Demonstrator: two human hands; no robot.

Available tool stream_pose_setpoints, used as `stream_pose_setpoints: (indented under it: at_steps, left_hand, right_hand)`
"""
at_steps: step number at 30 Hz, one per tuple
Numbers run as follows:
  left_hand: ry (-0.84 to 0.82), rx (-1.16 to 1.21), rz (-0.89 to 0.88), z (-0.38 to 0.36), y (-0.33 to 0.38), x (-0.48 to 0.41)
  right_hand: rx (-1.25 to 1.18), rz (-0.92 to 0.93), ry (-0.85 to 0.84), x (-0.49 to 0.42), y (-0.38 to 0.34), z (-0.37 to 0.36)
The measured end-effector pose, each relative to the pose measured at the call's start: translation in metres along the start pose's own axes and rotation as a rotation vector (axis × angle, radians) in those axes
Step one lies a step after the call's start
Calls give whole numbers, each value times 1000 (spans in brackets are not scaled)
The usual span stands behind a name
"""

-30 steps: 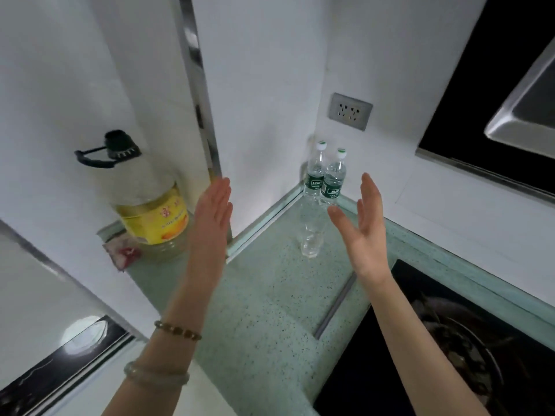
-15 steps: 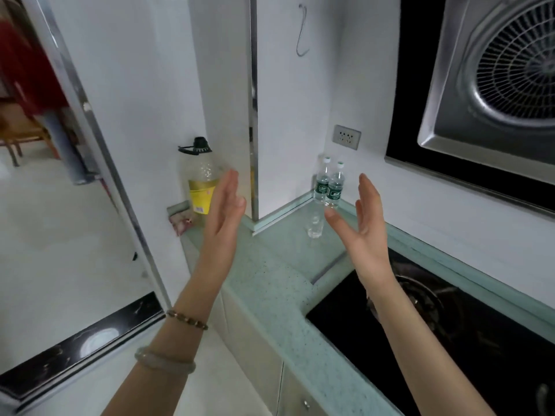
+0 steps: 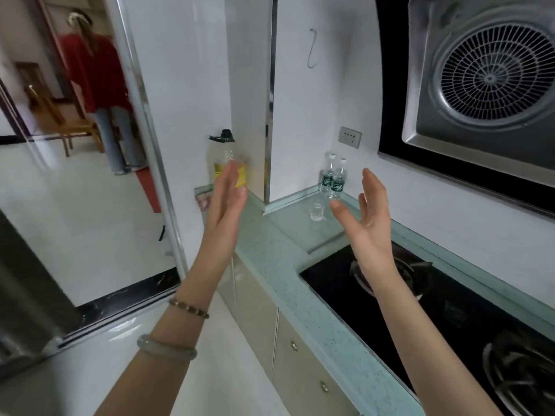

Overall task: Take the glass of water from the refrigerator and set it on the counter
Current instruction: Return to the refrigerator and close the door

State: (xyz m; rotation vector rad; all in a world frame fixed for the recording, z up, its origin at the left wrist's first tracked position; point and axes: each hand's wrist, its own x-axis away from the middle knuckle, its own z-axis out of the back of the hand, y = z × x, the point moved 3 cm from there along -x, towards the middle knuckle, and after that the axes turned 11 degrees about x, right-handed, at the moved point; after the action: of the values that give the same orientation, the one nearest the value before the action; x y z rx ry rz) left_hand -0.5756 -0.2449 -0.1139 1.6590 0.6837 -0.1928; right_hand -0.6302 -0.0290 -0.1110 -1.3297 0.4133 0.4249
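Note:
A small clear glass (image 3: 316, 212) stands upright on the pale green speckled counter (image 3: 276, 253), in the far corner by the wall. My left hand (image 3: 226, 202) is raised edge-on over the counter's left end, fingers straight and empty. My right hand (image 3: 368, 217) hovers to the right of the glass, palm facing left, fingers apart, holding nothing. Neither hand touches the glass. A grey steel surface (image 3: 27, 295) at the lower left edge may be the refrigerator; I cannot tell.
Two small water bottles (image 3: 333, 178) stand just behind the glass. A large oil jug (image 3: 226, 159) sits at the counter's left end. A black gas hob (image 3: 435, 310) fills the right, under an extractor hood (image 3: 486, 76). A person in red (image 3: 96, 85) stands beyond the doorway.
My view has pulled back and lifted from the counter corner, so the glass looks smaller and the doorway, floor and hood have come into sight. Both hands stay raised and empty.

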Motion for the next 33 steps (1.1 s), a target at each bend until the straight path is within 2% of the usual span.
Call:
stream_pose_setpoints:
  at_steps: [8, 14, 26, 33]
  left_hand:
    - [98, -40, 20, -18, 41, 118]
    - [210, -112, -27, -1, 89, 181]
    - [613, -343, -189, 108, 207, 289]
    - [774, -443, -245, 158, 259, 345]
  right_hand:
    - [-62, 15, -93, 86, -31, 37]
    - [-180, -8, -238, 128, -64, 23]
    - [-360, 121, -597, 194, -154, -113]
    - [-424, 153, -715, 218, -191, -192]
